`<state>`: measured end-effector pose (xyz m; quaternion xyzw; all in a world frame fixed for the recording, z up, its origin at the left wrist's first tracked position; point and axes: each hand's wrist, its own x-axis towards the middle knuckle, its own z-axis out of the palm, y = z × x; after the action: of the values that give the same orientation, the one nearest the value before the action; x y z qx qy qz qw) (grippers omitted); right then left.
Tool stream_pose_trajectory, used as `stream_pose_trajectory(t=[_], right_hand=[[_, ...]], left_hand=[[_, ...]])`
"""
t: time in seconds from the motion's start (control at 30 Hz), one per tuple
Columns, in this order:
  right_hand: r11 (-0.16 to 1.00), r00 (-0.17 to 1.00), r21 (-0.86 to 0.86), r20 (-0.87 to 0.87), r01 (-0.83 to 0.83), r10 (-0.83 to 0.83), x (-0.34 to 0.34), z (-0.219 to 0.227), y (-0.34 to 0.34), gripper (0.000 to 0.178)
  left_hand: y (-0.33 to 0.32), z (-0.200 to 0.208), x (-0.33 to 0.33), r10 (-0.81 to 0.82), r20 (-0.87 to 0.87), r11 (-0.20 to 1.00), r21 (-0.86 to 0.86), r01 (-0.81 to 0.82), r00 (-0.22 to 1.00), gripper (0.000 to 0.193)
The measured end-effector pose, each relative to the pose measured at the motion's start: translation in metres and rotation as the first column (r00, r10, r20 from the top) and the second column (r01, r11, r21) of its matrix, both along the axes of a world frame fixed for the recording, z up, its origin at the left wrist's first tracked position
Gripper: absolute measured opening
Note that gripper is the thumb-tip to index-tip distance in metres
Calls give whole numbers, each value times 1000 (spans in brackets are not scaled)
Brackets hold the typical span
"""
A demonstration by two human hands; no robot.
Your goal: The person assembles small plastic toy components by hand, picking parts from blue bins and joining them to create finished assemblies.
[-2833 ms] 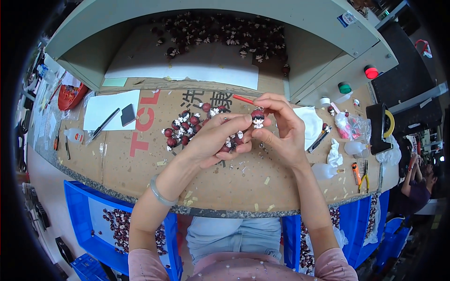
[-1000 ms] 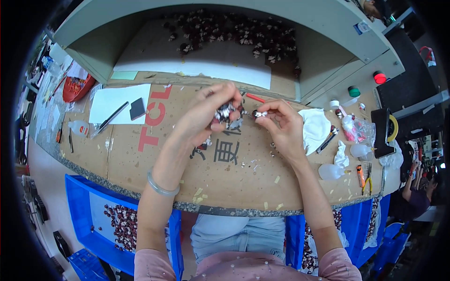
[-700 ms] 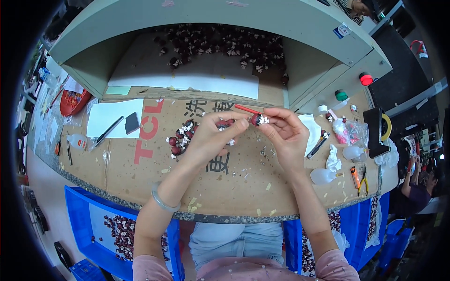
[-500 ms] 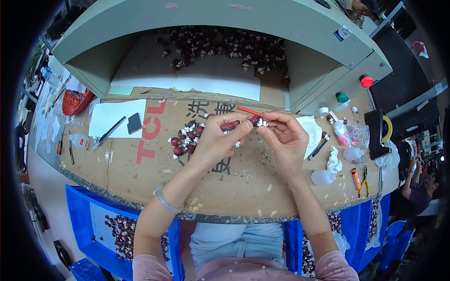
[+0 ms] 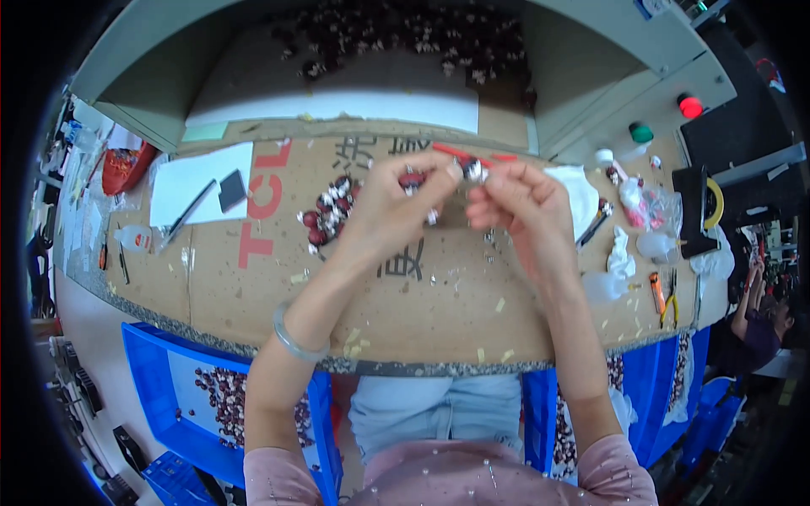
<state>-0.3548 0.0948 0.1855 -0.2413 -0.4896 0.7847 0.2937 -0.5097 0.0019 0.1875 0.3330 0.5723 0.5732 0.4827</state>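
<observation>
My left hand (image 5: 395, 202) clutches figurines (image 5: 411, 180); my right hand (image 5: 536, 211) seems to grasp a red stick (image 5: 444, 149). One figurine (image 5: 474, 171) sits between their fingertips, above the worktop (image 5: 430, 329). Likely single-figurine handling; next calls for a steady pinch.

One head-worn fisheye looks steeply down from above the pink shirt (image 5: 447, 476), facing across the cardboard-covered workbench (image 5: 215, 291) toward the grey cabinet (image 5: 603, 38); the left hand (image 5: 403, 198) and right hand (image 5: 531, 202) sit near, mid-frame.
</observation>
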Motion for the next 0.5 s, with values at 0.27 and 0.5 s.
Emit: stream_pose_trajectory(t=[0.27, 0.5], right_hand=[[999, 998, 18, -47, 52, -51, -1, -13, -1, 9], [999, 996, 16, -87, 28, -27, -1, -13, -1, 10]], left_hand=[[1, -13, 2, 4, 99, 1000, 30, -7, 995, 28], [0, -7, 3, 22, 96, 998, 54, -27, 995, 33]])
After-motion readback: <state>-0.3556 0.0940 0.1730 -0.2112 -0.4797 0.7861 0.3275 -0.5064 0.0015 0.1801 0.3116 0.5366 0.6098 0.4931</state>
